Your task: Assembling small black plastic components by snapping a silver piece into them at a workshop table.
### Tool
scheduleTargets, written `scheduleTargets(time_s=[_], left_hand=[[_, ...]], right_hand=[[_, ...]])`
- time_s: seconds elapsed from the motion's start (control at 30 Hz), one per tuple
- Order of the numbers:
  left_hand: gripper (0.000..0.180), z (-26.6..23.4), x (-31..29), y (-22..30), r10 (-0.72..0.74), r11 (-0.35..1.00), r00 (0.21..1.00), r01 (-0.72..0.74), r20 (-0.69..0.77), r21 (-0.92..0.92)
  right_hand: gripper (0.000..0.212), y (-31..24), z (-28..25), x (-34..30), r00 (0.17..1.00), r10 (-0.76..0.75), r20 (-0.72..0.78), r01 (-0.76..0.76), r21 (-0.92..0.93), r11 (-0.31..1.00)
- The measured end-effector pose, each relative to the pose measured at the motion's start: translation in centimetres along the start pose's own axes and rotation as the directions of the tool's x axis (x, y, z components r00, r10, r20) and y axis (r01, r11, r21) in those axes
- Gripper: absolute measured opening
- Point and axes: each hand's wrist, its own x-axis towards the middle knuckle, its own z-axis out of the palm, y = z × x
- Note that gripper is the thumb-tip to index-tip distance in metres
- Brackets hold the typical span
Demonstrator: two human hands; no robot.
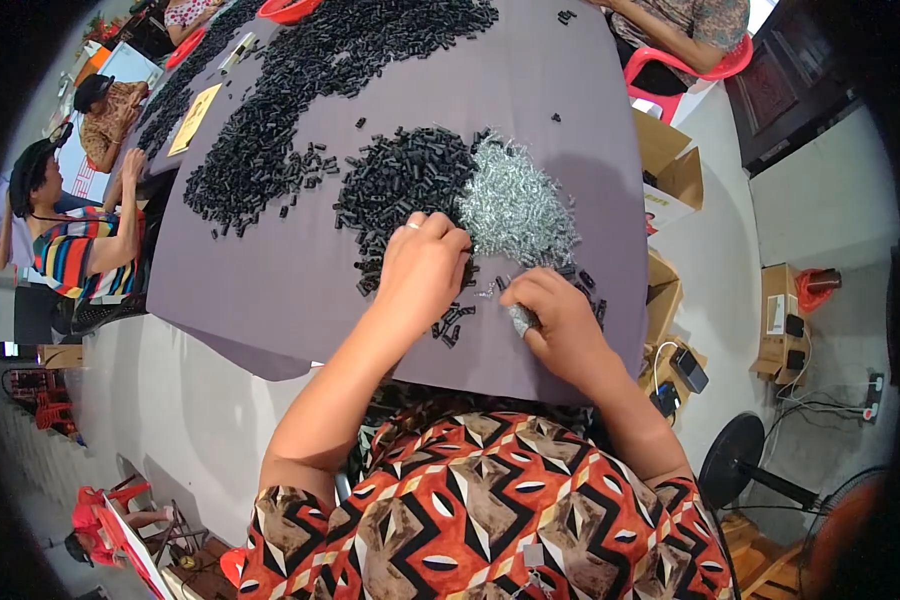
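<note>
My left hand (425, 258) rests palm down at the near edge of a heap of small black tubular pieces (405, 180). Its fingers are curled under, so whatever they hold is hidden. To its right, my right hand (562, 320) is closed around a clump of small silvery pieces (520, 318) that look like springs; part of the clump shows below the thumb and fingers. Just beyond both hands lies a pile of the same silvery pieces (518, 205), touching the black heap. Several loose black pieces (452, 325) lie between my hands, near the table's front edge.
A grey cloth covers the table (300, 270). A larger spread of black pieces (260, 140) reaches to the far side, beside a yellow card (194, 118) and a red basin (288, 10). Co-workers sit left and far right. Cardboard boxes (670, 165) and a fan (735, 460) stand right.
</note>
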Motion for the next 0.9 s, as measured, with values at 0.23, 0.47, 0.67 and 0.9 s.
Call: scheduleTargets(time_s=[0.23,0.47,0.67,0.9], left_hand=[[0.009,0.4,-0.2,-0.2,-0.027,0.999,0.996,0.023,0.090,0.042],[0.009,-2.1,-3.1,-0.7,-0.149,0.987,0.986,0.144,-0.071,-0.074],[0.012,-2.9,-5.4,-1.2,-0.231,0.967,0.969,0.219,-0.088,-0.129],[0.016,-2.1,-7.0,-1.5,-0.300,0.948,0.952,0.290,-0.065,-0.130]], right_hand=[[0.036,-0.3,-0.2,-0.7,0.999,-0.023,-0.032,0.024,0.005,1.000],[0.032,0.2,-0.1,-1.4,0.998,-0.015,-0.055,0.016,0.012,1.000],[0.029,-0.1,0.4,-1.6,0.999,-0.023,-0.034,0.024,0.028,0.999],[0.030,-0.4,1.1,-2.1,0.999,-0.050,-0.013,0.051,0.039,0.998]])
